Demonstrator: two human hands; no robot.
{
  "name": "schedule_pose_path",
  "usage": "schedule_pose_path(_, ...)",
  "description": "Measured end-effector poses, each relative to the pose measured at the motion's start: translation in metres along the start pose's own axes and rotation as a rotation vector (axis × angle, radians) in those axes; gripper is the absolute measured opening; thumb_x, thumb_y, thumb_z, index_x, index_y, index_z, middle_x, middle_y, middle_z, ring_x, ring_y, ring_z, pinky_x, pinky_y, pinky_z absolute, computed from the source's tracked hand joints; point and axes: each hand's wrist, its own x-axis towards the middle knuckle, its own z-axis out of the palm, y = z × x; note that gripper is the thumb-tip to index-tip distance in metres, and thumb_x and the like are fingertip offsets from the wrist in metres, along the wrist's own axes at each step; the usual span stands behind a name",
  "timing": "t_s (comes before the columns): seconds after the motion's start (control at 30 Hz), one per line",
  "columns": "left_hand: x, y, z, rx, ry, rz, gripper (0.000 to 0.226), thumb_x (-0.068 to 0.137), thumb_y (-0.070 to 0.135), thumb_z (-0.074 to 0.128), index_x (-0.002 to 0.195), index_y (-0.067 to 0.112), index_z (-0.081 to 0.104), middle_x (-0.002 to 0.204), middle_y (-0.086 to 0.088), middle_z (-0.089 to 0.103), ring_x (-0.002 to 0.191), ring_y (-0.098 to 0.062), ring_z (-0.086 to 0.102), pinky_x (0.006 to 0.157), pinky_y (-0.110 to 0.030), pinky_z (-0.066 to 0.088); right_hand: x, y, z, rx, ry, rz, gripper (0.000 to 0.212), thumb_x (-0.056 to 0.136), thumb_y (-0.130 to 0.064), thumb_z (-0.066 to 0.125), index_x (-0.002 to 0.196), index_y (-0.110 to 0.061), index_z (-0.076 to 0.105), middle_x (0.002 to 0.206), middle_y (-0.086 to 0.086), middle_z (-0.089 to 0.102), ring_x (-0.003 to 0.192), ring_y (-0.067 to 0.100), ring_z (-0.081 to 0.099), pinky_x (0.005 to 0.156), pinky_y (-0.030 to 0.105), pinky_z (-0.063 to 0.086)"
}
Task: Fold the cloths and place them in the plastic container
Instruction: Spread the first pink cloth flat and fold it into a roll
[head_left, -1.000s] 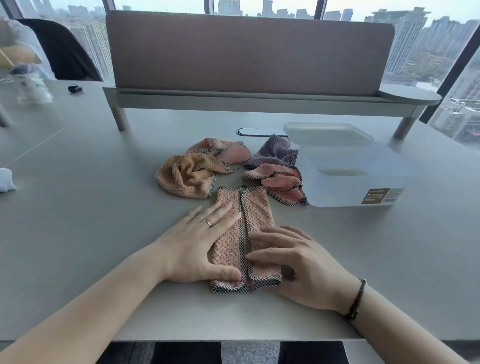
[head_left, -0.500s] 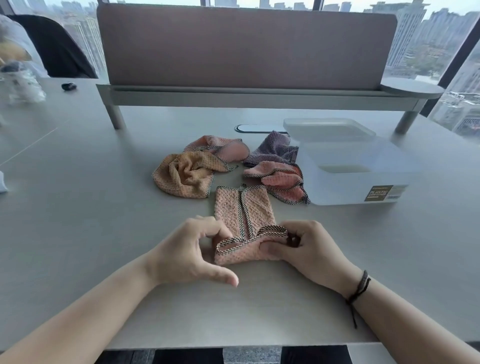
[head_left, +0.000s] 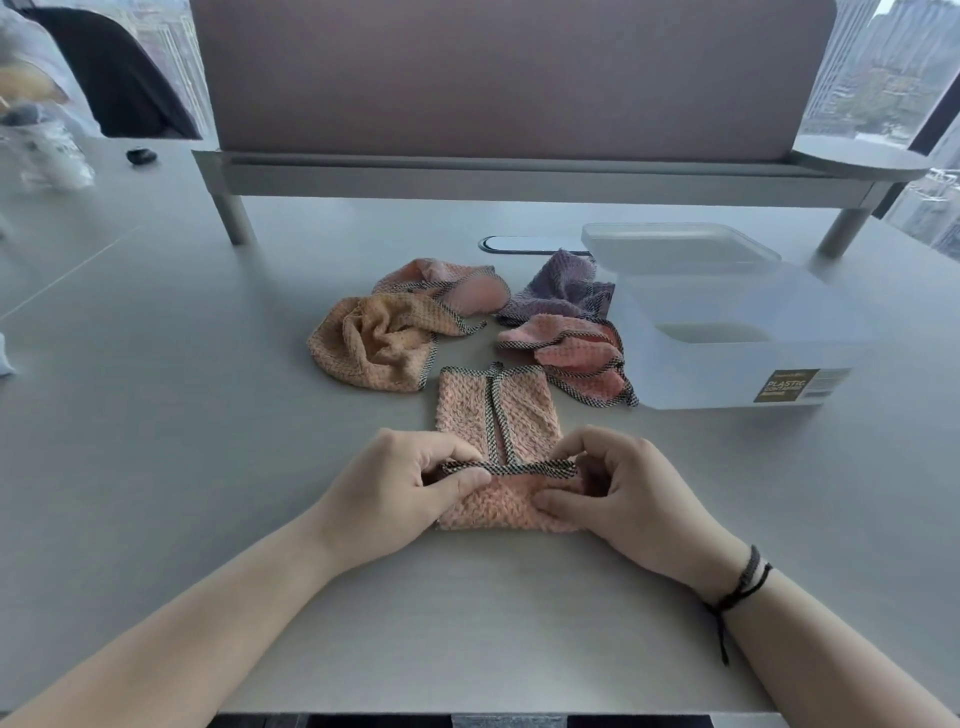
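A pink cloth with checked trim lies on the table in front of me, folded into a narrow strip, its near end turned up and over. My left hand pinches the left corner of that lifted end. My right hand pinches the right corner. Behind the pink cloth lie several crumpled cloths: an orange cloth, a pale pink cloth, a purple cloth and a coral cloth. The translucent plastic container stands open to the right.
The container's lid rests behind the container. A raised shelf with a partition panel spans the back of the table. A cable slot sits under it. Small items and a dark chair are at the far left.
Both hands went from pressing flat on the folded strip to pinching its near end and lifting it up and away from me over the strip.
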Motion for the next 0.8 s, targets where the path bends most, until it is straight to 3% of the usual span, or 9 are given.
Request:
schedule_pose_path(0.2,-0.0024,0.0009,0.0021,0.055,-0.002,-0.008,0.009,0.082,0.033,0.080,0.089,0.032,0.075,0.053,0.007,0.061,0.044,-0.001,0.042,0.047,-0.017,0.034,-0.0045,-0.0007,0.0006,-0.084,0.082,-0.050,0.043,0.068,-0.033,0.088,0.102,-0.034,0.061,0.072,-0.008,0.059,0.064,0.007,0.055,0.059,0.016,0.042)
schedule_pose_path(0.3,-0.0038,0.0004,0.0014,0.096,0.037,0.014,0.015,0.080,0.040,0.080,0.093,0.035,0.073,0.054,0.012,0.056,0.047,-0.003,0.044,0.049,-0.018,0.036,-0.0074,-0.0011,-0.0004,-0.044,0.096,-0.056,0.037,0.073,-0.036,0.085,0.101,-0.034,0.062,0.075,-0.006,0.061,0.066,0.010,0.057,0.061,0.014,0.043)
schedule_pose_path(0.4,-0.0023,0.0021,-0.0018,0.204,0.099,0.102,0.023,0.078,0.043,0.076,0.100,0.036,0.070,0.073,0.016,0.059,0.064,0.000,0.055,0.063,-0.011,0.040,-0.0067,0.0010,-0.0004,-0.021,0.125,-0.040,0.026,0.079,-0.032,0.080,0.098,-0.033,0.064,0.075,-0.007,0.064,0.061,0.009,0.055,0.060,0.014,0.043)
schedule_pose_path(0.63,-0.0045,0.0063,-0.0042,0.242,0.144,0.176,0.021,0.083,0.044,0.067,0.100,0.032,0.068,0.079,0.016,0.064,0.064,-0.005,0.059,0.069,-0.013,0.041,-0.0071,0.0002,-0.0009,0.003,0.153,-0.039,0.018,0.078,-0.023,0.082,0.088,-0.028,0.068,0.075,-0.011,0.066,0.056,0.005,0.054,0.057,0.009,0.041)
schedule_pose_path(0.73,-0.0029,0.0061,-0.0051,0.287,0.121,0.206,0.021,0.082,0.042,0.068,0.098,0.030,0.067,0.079,0.018,0.056,0.070,0.005,0.052,0.069,-0.022,0.045,-0.0067,0.0011,-0.0012,-0.026,0.166,-0.048,0.020,0.076,-0.020,0.083,0.085,-0.028,0.068,0.077,-0.016,0.064,0.057,0.007,0.055,0.058,0.010,0.041)
schedule_pose_path(0.8,-0.0020,0.0055,-0.0055,0.349,0.147,0.249,0.019,0.082,0.040,0.069,0.095,0.026,0.068,0.087,0.014,0.058,0.079,-0.002,0.057,0.072,-0.033,0.051,-0.0064,0.0023,-0.0011,-0.056,0.194,-0.073,0.021,0.074,-0.017,0.084,0.082,-0.030,0.069,0.081,-0.015,0.060,0.060,0.011,0.056,0.060,0.011,0.042)
